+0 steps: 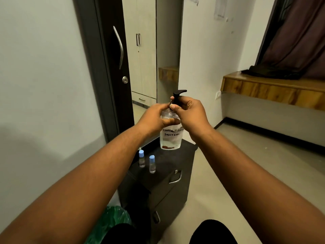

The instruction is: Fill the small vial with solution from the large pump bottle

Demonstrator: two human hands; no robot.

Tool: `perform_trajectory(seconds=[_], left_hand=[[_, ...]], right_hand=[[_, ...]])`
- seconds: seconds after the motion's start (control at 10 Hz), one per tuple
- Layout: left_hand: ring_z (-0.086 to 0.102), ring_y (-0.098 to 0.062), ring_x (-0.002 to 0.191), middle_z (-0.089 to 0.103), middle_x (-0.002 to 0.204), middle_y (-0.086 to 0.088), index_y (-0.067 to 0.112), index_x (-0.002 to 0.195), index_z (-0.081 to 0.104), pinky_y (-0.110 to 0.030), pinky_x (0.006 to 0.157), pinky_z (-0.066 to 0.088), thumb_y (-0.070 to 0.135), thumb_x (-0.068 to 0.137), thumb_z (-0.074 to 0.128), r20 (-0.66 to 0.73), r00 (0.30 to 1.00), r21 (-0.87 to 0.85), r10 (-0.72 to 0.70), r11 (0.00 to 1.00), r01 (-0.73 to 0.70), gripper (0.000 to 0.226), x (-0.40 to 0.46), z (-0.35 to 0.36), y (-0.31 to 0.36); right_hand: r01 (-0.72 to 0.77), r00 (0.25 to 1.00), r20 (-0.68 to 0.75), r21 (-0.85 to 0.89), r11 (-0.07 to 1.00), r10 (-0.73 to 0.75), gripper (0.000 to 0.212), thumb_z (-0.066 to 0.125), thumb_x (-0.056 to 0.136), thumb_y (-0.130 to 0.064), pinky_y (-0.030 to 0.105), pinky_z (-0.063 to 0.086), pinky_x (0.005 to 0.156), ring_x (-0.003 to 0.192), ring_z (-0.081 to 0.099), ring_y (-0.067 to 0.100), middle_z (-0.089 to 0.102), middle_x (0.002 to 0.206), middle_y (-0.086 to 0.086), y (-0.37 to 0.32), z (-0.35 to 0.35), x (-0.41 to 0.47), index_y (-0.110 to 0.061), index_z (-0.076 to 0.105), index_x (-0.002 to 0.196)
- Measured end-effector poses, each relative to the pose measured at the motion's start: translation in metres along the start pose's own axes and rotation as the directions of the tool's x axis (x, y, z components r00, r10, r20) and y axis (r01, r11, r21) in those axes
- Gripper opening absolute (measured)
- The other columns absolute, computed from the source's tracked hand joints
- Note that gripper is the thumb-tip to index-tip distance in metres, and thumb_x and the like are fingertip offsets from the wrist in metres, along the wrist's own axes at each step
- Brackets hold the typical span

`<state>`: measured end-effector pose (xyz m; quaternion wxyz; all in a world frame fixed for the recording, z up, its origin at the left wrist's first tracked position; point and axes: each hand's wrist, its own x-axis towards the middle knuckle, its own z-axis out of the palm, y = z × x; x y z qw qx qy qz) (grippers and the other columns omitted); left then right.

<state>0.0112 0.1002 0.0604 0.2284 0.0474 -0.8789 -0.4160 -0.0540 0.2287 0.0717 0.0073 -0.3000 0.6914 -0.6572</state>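
Above dark cabinet (175, 161), left hand (154, 117) grips pump bottle (170, 138); right hand (190, 113) grips its half-hidden pump (177, 95).

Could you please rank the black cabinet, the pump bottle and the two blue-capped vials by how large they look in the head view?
1. black cabinet
2. pump bottle, held above it
3. The left vial and right vial look alike; I would not rank them.

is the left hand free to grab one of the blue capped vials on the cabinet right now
Probably not yet. The left hand grips the pump bottle while the right hand holds its black pump. Both vials stand unobstructed below on the cabinet.
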Motion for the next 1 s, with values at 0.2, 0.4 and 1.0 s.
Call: perform_trajectory(seconds=[0.2,0.4,1.0], left_hand=[[0.065,-0.018,0.115,0.073,0.114,0.007,0.033,0.118,0.068,-0.045,0.094,0.056,0.029,0.081,0.082,0.005,0.994,0.030,-0.111,0.993,0.111,0.040,0.033,0.030,-0.066],[0.069,-0.020,0.106,0.075,0.110,-0.001,0.022,0.120,0.070,-0.047,0.092,0.057,0.020,0.081,0.083,0.018,0.972,0.053,-0.234,0.971,0.233,0.042,0.053,0.049,-0.121],[0.055,-0.022,0.133,0.059,0.144,-0.006,0.018,0.148,0.049,-0.042,0.108,0.049,0.013,0.087,0.076,-0.050,0.943,-0.124,-0.328,0.939,0.320,0.066,0.045,0.070,-0.149]], right_hand=[[-0.045,0.999,-0.033,-0.153,0.987,0.040,0.033,0.071,0.091,-0.022,0.029,0.053,0.088,0.106,0.067,0.012,0.073,0.118,-0.004,0.069,0.020,0.035,-0.020,0.070,0.124],[-0.175,0.984,-0.028,-0.101,0.979,0.173,0.034,0.073,0.090,-0.021,0.012,0.053,0.068,0.100,0.069,0.010,0.074,0.111,-0.004,0.132,0.042,0.059,-0.016,0.070,0.123],[-0.228,0.950,0.192,-0.107,0.968,0.246,0.064,0.072,0.090,-0.022,0.025,0.041,0.095,0.135,0.048,0.017,0.052,0.148,-0.001,0.157,0.044,0.063,-0.023,0.045,0.148]])
